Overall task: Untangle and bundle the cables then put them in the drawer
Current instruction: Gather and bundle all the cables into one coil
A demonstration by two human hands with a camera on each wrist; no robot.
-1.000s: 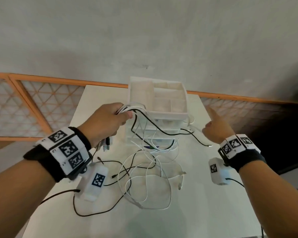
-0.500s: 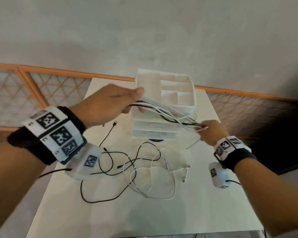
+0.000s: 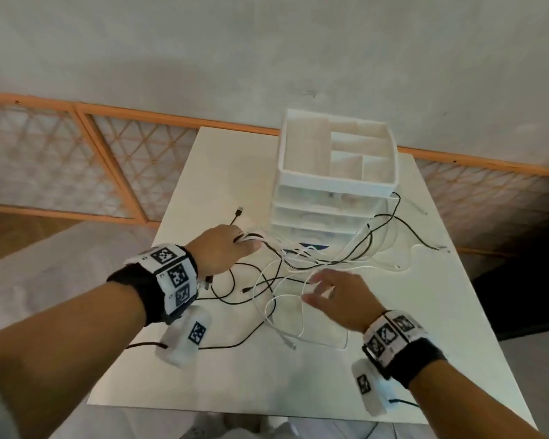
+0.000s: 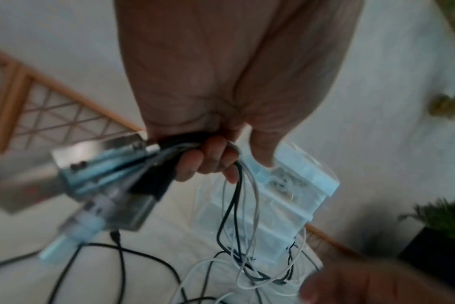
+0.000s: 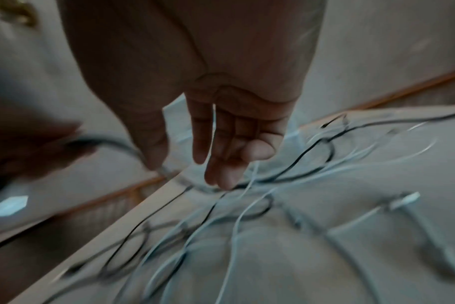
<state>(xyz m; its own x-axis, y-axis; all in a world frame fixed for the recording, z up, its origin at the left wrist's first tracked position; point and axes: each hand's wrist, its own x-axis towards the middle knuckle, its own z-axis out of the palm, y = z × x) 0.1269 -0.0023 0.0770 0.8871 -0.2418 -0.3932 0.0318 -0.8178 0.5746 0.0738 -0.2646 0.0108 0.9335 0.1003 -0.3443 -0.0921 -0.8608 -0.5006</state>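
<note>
A tangle of black and white cables (image 3: pixel 301 274) sprawls over the white table (image 3: pixel 409 359) in front of a white drawer unit (image 3: pixel 333 198). My left hand (image 3: pixel 225 251) grips a bunch of those cables (image 4: pixel 237 185) low, just left of the drawer unit, with several plugs (image 4: pixel 109 181) sticking out of the fist. My right hand (image 3: pixel 333 293) hovers over the middle of the tangle, fingers (image 5: pixel 221 164) loosely spread and holding nothing. A white strand (image 5: pixel 237 222) runs right under those fingertips. The drawers look closed.
An open divided tray (image 3: pixel 336 150) tops the drawer unit. Loose cable ends trail right toward the table's edge (image 3: pixel 438 248); one black plug (image 3: pixel 239 212) lies left of the unit. An orange-framed lattice rail (image 3: pixel 114 160) runs behind the table.
My left hand came down from in front of the drawer unit to table height, still gripping the bunch. My right hand let go of the strands and moved left over the tangle.
</note>
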